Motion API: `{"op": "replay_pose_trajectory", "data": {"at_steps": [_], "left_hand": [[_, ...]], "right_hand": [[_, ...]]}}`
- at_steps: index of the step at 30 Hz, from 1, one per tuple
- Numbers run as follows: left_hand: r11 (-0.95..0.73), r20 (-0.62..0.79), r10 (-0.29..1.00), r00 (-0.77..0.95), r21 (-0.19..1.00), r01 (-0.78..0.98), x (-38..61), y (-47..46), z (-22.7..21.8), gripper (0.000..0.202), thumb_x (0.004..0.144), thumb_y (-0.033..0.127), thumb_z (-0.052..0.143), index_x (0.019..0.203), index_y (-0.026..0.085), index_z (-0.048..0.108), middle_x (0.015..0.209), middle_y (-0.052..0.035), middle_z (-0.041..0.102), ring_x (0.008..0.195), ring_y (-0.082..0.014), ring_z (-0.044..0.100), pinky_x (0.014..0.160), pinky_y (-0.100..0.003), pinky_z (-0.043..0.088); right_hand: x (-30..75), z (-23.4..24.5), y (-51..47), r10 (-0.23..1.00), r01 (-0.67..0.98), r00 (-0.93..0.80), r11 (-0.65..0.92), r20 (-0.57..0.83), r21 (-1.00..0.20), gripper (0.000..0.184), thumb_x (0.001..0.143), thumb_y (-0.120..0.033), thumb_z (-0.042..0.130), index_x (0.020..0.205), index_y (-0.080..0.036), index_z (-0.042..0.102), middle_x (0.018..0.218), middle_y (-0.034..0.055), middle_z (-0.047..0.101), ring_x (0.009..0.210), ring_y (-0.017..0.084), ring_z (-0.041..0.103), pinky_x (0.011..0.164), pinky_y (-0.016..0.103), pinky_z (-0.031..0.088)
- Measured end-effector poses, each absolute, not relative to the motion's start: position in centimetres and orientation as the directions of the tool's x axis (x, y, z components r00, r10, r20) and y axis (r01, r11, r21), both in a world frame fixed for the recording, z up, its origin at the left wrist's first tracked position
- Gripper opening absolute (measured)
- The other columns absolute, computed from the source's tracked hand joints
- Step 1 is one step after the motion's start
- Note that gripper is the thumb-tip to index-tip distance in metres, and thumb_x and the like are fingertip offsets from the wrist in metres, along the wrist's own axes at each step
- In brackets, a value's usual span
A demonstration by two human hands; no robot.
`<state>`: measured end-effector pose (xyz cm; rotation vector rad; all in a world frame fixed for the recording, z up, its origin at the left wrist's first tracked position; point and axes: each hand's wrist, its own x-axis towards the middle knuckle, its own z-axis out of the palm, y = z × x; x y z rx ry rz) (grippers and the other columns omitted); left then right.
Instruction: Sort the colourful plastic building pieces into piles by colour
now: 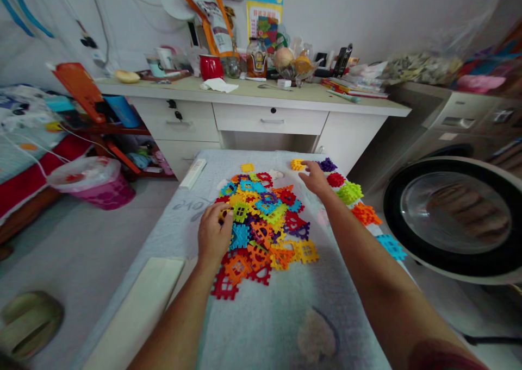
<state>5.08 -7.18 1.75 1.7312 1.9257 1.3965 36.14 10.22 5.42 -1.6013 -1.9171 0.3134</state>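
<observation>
A loose pile of colourful plastic interlocking tiles (261,231) lies in the middle of the cloth-covered table. At the pile's left edge, my left hand (212,233) has its fingers curled round a yellow interlocking tile (223,214), partly hidden by them. A green tile (240,212) sits just beside that thumb. Farther off on the right, my right hand (315,180) is open, fingers reaching to a small yellow stack of tiles (298,164). Sorted by colour along the right edge are purple (327,164), red (335,180), green (349,192), orange (366,214) and blue tiles (391,246).
A white box-like strip (193,174) lies at the table's far left, and a long pale board (138,310) runs along the near left. Beyond stands a white desk (269,117) with jars and clutter. An open washing machine door (454,218) is at the right.
</observation>
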Motion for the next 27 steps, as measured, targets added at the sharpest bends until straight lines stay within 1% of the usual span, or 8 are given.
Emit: {"op": "replay_pose_trajectory", "data": {"at_steps": [5, 8, 12, 15, 18, 21, 24, 27], "left_hand": [[-0.138, 0.433, 0.854, -0.287, 0.721, 0.679, 4.8, -7.5, 2.2, 0.028, 0.09, 0.041, 0.049, 0.1, 0.022, 0.067, 0.112, -0.0084, 0.068, 0.113, -0.0241, 0.061, 0.106, -0.04, 0.046], [-0.132, 0.431, 0.857, -0.284, 0.715, 0.686, 4.7, -7.6, 2.4, 0.028, 0.09, 0.041, 0.05, 0.099, 0.021, 0.068, 0.113, -0.0087, 0.068, 0.113, -0.0242, 0.061, 0.107, -0.04, 0.046], [-0.103, 0.408, 0.864, -0.295, 0.716, 0.69, 4.6, -7.7, 2.6, 0.028, 0.088, 0.042, 0.05, 0.097, 0.022, 0.068, 0.115, -0.0098, 0.067, 0.114, -0.0249, 0.061, 0.108, -0.042, 0.045], [-0.1, 0.408, 0.865, -0.291, 0.709, 0.698, 4.6, -7.7, 2.5, 0.029, 0.088, 0.042, 0.049, 0.096, 0.022, 0.067, 0.114, -0.0101, 0.067, 0.115, -0.0249, 0.061, 0.109, -0.042, 0.044], [-0.105, 0.411, 0.866, -0.285, 0.707, 0.699, 4.7, -7.6, 2.3, 0.03, 0.088, 0.043, 0.049, 0.096, 0.021, 0.067, 0.113, -0.0105, 0.067, 0.114, -0.025, 0.061, 0.108, -0.042, 0.045], [-0.104, 0.408, 0.867, -0.287, 0.71, 0.697, 4.6, -7.5, 1.9, 0.03, 0.089, 0.043, 0.049, 0.098, 0.02, 0.068, 0.114, -0.0102, 0.067, 0.114, -0.0247, 0.061, 0.107, -0.042, 0.045], [-0.12, 0.425, 0.858, -0.287, 0.711, 0.693, 4.5, -7.3, 1.6, 0.03, 0.088, 0.042, 0.05, 0.097, 0.02, 0.069, 0.112, -0.0099, 0.068, 0.112, -0.0244, 0.062, 0.106, -0.041, 0.046], [-0.137, 0.439, 0.852, -0.286, 0.713, 0.688, 4.4, -7.2, 1.4, 0.029, 0.087, 0.041, 0.051, 0.095, 0.02, 0.069, 0.11, -0.0096, 0.068, 0.11, -0.0245, 0.063, 0.104, -0.041, 0.047]], "right_hand": [[35.8, 5.8, 4.1, 0.961, 0.771, -0.225, 0.277, 0.162, -0.574, 0.031, 0.089, -0.02, 0.061, 0.12, -0.017, 0.066, 0.122, 0.0119, 0.069, 0.098, 0.019, 0.068, 0.092, 0.035, 0.054], [35.2, 5.6, 1.6, 0.957, 0.79, -0.26, 0.289, 0.132, -0.54, 0.033, 0.087, -0.02, 0.063, 0.121, -0.017, 0.066, 0.124, 0.0124, 0.069, 0.105, 0.021, 0.067, 0.095, 0.036, 0.052], [33.9, 4.8, 0.3, 0.917, 0.802, -0.362, 0.398, 0.169, -0.444, 0.047, 0.079, -0.013, 0.066, 0.126, -0.016, 0.064, 0.133, 0.013, 0.065, 0.122, 0.024, 0.06, 0.108, 0.04, 0.043], [33.2, 4.1, 0.3, 0.9, 0.805, -0.401, 0.435, 0.169, -0.405, 0.05, 0.075, -0.007, 0.063, 0.124, -0.018, 0.066, 0.132, 0.0106, 0.066, 0.124, 0.023, 0.059, 0.11, 0.039, 0.041], [33.0, 3.7, 0.4, 0.91, 0.81, -0.371, 0.415, 0.186, -0.415, 0.038, 0.081, -0.009, 0.058, 0.115, -0.019, 0.07, 0.125, 0.0087, 0.07, 0.119, 0.022, 0.061, 0.107, 0.037, 0.042], [33.6, 3.5, 0.6, 0.936, 0.804, -0.253, 0.345, 0.246, -0.485, 0.03, 0.089, -0.014, 0.05, 0.108, -0.02, 0.073, 0.117, 0.0084, 0.073, 0.111, 0.021, 0.064, 0.103, 0.035, 0.045], [34.7, 3.4, 1.1, 0.952, 0.752, -0.093, 0.259, 0.293, -0.606, 0.029, 0.091, -0.019, 0.048, 0.105, -0.018, 0.073, 0.106, 0.0081, 0.074, 0.098, 0.02, 0.066, 0.092, 0.032, 0.049], [35.7, 3.4, 1.7, 0.971, 0.715, -0.019, 0.181, 0.239, -0.675, 0.03, 0.089, -0.02, 0.048, 0.109, -0.016, 0.07, 0.083, 0.0032, 0.071, 0.076, 0.018, 0.064, 0.075, 0.029, 0.049]]}}
